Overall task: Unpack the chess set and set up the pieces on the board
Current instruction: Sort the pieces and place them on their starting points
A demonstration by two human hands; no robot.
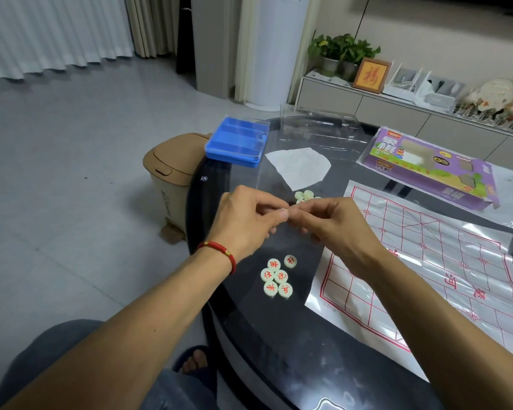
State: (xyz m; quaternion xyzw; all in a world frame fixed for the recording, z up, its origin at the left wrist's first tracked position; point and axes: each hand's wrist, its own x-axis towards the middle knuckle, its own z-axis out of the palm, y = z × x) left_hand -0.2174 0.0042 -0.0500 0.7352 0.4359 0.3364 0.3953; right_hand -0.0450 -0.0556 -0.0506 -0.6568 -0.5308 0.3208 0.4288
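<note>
The unpacking step appears to be in hand: something small, likely clear wrapping, though it cannot be made out, is pinched between the left hand (pixel 246 223) and the right hand (pixel 335 229), whose fingertips meet above the worktop (pixel 279 335). Six red-marked pieces (pixel 277 276) lie just below the grip, more pale pieces (pixel 304 196) just beyond it, and the board sheet (pixel 444 267) to its right. Next, the wrapping would likely need pulling apart so the pieces can be freed.

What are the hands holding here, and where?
Both hands, left and right, pinch something small between their fingertips; what it is cannot be told.
</note>
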